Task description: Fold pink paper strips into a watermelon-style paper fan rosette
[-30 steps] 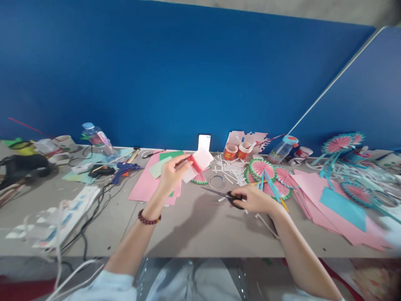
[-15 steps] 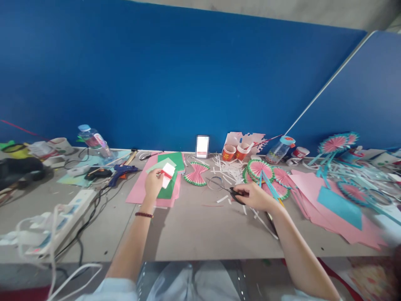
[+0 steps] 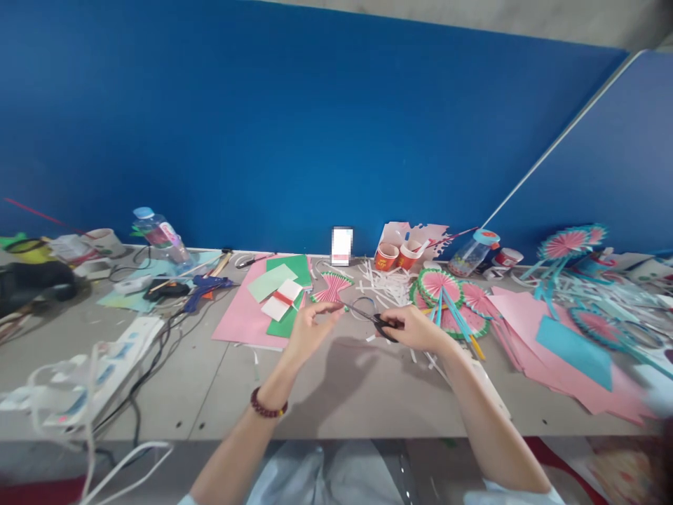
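Black-handled scissors (image 3: 385,327) are in my right hand (image 3: 413,328), the blades pointing left. My left hand (image 3: 308,337) is at the blade tips, thumb and forefinger brought together in a pinch; whatever lies between them is too small to make out. Just beyond it, a pleated pink paper fan (image 3: 332,286) with green edges lies on the table. A white packet with a red band (image 3: 282,299) rests to the left on green paper (image 3: 287,322), beside a pale green sheet (image 3: 272,282). Under these is pink paper (image 3: 236,315).
White paper strips (image 3: 386,280) and two red paper cups (image 3: 387,258) stand or lie at the back. Round pleated fans (image 3: 442,287) and pink sheets (image 3: 552,351) are at right. A glue gun (image 3: 205,291), power strip (image 3: 118,365) and bottle (image 3: 162,238) occupy the left.
My left hand has let go of the white packet with the red band, now lying on the papers, and moved right to the scissor tips. The scissors have shifted slightly left.
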### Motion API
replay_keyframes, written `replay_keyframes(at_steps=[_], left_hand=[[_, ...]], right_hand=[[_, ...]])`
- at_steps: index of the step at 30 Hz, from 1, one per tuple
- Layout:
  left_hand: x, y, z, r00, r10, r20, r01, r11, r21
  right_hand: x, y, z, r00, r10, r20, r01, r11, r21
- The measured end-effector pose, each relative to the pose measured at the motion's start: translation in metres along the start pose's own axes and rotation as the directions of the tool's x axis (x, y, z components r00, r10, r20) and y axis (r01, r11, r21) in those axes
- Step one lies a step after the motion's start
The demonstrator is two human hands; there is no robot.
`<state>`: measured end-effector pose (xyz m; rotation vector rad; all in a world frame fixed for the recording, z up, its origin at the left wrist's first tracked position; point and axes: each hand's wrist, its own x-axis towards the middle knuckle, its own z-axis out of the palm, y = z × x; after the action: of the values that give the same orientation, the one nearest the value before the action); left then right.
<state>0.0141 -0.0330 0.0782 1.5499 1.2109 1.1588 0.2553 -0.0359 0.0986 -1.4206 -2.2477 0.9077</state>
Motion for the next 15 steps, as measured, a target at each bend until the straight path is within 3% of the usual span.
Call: replay_keyframes(at_steps=[2,5,10,13,15], left_hand=[[-0.001,-0.001,0.002,0.998,-0.035,-0.044,0.034,0.999,-0.029],[0.001,-0.006,0.000,0.998,-0.065,-0.020,0.063,0.992,-0.107],[0.001,-0.013,-0.005,0.992,-0.112,-0.053,0.096,0.965,-0.242],[0.000,-0.016,-0.009,0.988,-0.141,-0.065,0.119,0.955,-0.271],[0.000,-0.017,-0.011,0.981,-0.178,-0.079,0.151,0.950,-0.272]], right_hand=[[0.001,0.001,0.003,1.000,-0.004,-0.002,0.004,1.000,-0.013],[0.002,0.001,0.008,1.000,-0.018,-0.001,0.018,1.000,-0.018],[0.007,0.015,0.008,0.999,0.008,0.040,-0.012,0.993,0.116],[0.016,0.031,0.003,0.996,0.071,-0.056,-0.062,0.987,0.150],[0.025,0.044,0.000,0.978,0.121,-0.172,-0.121,0.993,0.012]])
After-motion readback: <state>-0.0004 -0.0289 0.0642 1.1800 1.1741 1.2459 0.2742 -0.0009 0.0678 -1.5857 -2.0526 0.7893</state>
